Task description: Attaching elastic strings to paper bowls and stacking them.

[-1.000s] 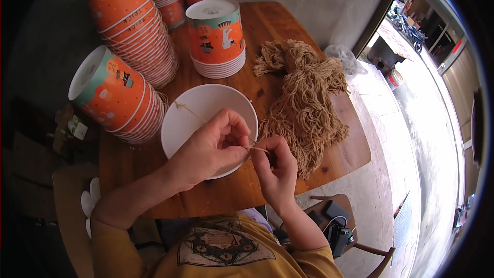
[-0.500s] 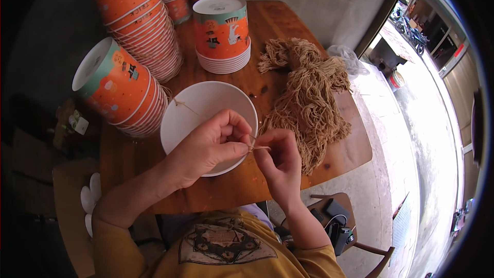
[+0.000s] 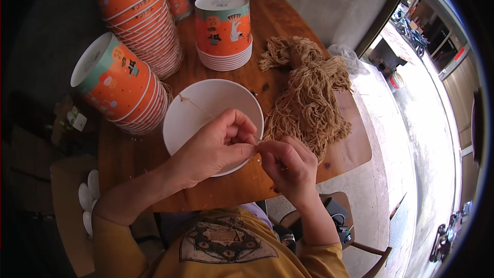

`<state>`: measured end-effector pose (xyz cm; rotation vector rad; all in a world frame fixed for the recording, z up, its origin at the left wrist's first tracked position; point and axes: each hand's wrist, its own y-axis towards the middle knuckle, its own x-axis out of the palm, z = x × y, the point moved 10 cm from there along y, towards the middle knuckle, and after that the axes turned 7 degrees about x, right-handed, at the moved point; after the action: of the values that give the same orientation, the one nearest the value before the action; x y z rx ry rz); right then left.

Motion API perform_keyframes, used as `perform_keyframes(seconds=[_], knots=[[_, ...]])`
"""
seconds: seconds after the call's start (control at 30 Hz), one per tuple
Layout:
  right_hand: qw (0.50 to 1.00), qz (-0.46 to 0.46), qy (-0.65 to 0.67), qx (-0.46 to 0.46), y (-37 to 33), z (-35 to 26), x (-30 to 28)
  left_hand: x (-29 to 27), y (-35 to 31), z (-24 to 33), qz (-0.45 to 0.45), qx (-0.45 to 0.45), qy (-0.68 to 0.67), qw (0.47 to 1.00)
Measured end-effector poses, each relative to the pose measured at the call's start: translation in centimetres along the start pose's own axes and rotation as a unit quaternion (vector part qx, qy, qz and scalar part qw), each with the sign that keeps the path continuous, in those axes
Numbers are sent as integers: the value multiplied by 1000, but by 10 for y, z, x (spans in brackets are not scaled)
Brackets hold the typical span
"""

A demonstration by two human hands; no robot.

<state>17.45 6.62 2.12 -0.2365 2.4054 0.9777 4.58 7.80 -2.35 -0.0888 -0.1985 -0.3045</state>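
Note:
A white paper bowl (image 3: 208, 104) stands upright on the wooden table (image 3: 123, 157) in front of me. A thin tan string (image 3: 191, 102) runs from its far left rim across the inside toward my hands. My left hand (image 3: 216, 144) is curled over the bowl's near rim, fingertips pinching the string. My right hand (image 3: 288, 167) meets it just right of the bowl, pinching the same string end. A heap of tan strings (image 3: 309, 98) lies to the right of the bowl.
Stacks of orange printed paper bowls lie on their sides at the left (image 3: 121, 85) and back left (image 3: 139, 15). An upside-down stack (image 3: 224, 28) stands behind the white bowl. A chair seat (image 3: 334, 211) shows below the table's right edge.
Both hands stay pinched together at the bowl's near rim and have shifted only slightly. The view has tilted a little.

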Motion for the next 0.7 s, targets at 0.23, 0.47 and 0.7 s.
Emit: perform_keyframes(seconds=[0.23,0.47,0.7], knots=[[990,-25,-109,-83,2,-12,4,-6,-1,-1,15,6,12,1000],[985,-28,-123,-118,13,-29,7,-5,-3,1,22,32,43,998],[890,-243,193,335,11,41,41,-8,-6,4,7,65,95,993]])
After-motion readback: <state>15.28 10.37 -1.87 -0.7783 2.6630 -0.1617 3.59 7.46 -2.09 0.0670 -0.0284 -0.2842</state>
